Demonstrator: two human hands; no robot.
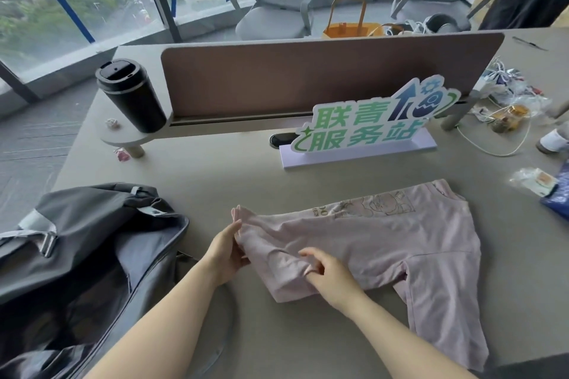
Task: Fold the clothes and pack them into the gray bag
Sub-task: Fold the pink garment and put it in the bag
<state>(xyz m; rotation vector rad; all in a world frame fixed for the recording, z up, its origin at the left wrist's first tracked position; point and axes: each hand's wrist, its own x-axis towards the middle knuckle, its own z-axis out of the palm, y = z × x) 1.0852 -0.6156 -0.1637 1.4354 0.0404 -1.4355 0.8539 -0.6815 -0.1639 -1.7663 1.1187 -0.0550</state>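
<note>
The pink shirt (385, 243) lies flat on the worktop (246, 169), likely so it can be folded neatly. The left hand (226, 252) pinches the shirt's left edge with curled fingers. The right hand (328, 277) grips a bunched fold near the front edge. Both hands sit at the shirt's left end, and the rest spreads away to the right. The gray bag (77, 255) waits open just left of the left hand.
</note>
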